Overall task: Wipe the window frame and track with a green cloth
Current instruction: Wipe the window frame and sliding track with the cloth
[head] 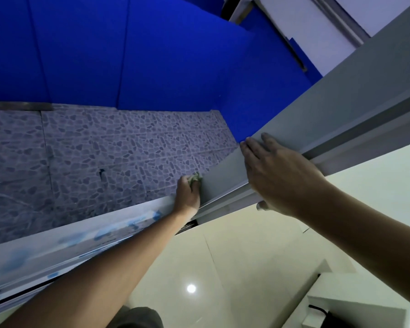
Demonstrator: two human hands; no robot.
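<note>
Clutching green cloth [195, 178] in my left hand [187, 195], fingers curled tight round it, pressed vs outer face of grey window frame [225, 181] just above the track [225, 204]. Right hand [279, 176] lies flat & open on frame, holding nothing.

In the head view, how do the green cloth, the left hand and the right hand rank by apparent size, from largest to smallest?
1. right hand, though it is nearer the camera, so its true size versus the left is unsure.
2. left hand.
3. green cloth, mostly hidden in the left hand's grip.
</note>
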